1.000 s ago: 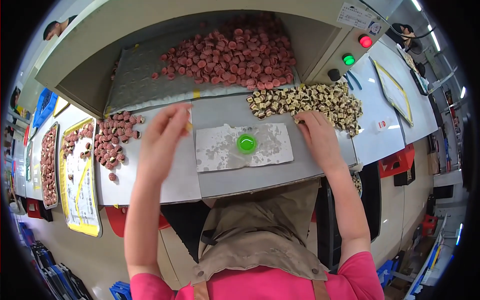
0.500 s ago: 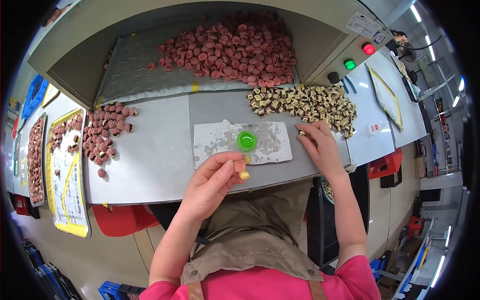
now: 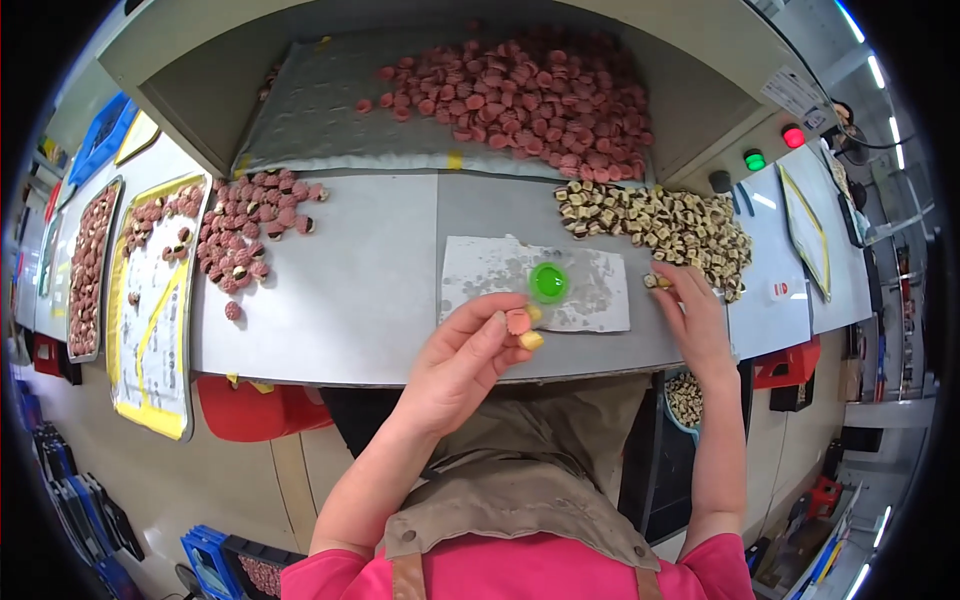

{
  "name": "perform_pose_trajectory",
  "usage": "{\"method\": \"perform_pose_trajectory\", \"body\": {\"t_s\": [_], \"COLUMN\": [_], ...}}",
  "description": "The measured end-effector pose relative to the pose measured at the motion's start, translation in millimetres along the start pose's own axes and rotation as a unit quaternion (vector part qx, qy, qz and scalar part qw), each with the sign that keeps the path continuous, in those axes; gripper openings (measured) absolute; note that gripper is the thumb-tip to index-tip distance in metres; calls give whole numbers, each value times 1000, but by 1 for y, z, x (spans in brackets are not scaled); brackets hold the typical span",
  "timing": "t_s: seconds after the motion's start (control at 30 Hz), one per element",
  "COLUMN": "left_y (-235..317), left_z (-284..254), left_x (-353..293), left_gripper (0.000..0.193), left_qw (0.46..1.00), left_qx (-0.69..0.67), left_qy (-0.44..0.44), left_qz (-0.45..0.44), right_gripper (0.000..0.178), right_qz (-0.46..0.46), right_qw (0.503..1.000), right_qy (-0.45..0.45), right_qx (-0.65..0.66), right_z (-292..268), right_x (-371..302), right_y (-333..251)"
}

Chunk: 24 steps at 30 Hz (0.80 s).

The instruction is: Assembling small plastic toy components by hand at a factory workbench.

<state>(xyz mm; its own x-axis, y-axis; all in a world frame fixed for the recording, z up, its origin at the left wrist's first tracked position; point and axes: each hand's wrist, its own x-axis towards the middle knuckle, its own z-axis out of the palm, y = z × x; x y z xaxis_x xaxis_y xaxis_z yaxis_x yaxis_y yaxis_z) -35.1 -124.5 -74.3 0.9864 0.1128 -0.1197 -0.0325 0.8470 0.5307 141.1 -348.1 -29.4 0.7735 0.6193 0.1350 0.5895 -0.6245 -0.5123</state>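
Grey-and-white desk (image 3: 330,340) before a beige hooded cabinet (image 3: 190,110), viewed from above. Left hand (image 3: 462,352): the fingers grip a pink, cup-shaped shell (image 3: 518,321) near the front edge of the desk; yellow patches (image 3: 531,341) show at the fingertips, their nature unclear. Right hand (image 3: 697,315): thumb and fingers are closed on a small cream-and-brown cube (image 3: 651,281); whether it touches the desk cannot be told. Between the hands, a round, bright green dish (image 3: 549,283) rests on a white, spotted sheet (image 3: 600,312). Beyond the right hand spreads a pile of similar cubes (image 3: 660,225). Farther back, inside the cabinet, pink shells (image 3: 530,100) are heaped on a grey mat (image 3: 320,110). At left, a cluster of pink-and-dark balls (image 3: 245,230) adjoins a yellow-edged tray (image 3: 150,360) bearing a few more; beyond it stands a narrow, filled metal tray (image 3: 95,270). At far right, a red lamp (image 3: 793,135), a green lamp (image 3: 754,159) and a black knob (image 3: 720,181) form a row on the cabinet. Below the desk: a light blue bowl of cubes (image 3: 684,427) at right, a red stool (image 3: 250,410) at left.
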Motion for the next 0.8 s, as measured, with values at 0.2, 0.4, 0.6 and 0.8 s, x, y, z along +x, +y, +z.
{"method": "perform_pose_trajectory", "body": {"t_s": [0.2,0.4,0.6,0.8], "left_y": [1,1,1,-2], "left_z": [-8,1,3,8], "left_x": [-1,0,1,2], "left_gripper": [31,32,31,31], "left_qw": [1000,999,999,997], "left_qx": [-22,7,20,45], "left_qy": [-18,25,41,47], "left_qz": [7,20,20,33], "right_gripper": [17,16,15,18], "right_qz": [-103,-62,-168,-251], "right_qw": [990,994,981,966], "right_qy": [6,-32,-71,-48], "right_qx": [-96,-81,61,-28], "right_z": [2,-4,18,40], "right_x": [7,16,28,40], "right_y": [1,-12,-75,-78]}}
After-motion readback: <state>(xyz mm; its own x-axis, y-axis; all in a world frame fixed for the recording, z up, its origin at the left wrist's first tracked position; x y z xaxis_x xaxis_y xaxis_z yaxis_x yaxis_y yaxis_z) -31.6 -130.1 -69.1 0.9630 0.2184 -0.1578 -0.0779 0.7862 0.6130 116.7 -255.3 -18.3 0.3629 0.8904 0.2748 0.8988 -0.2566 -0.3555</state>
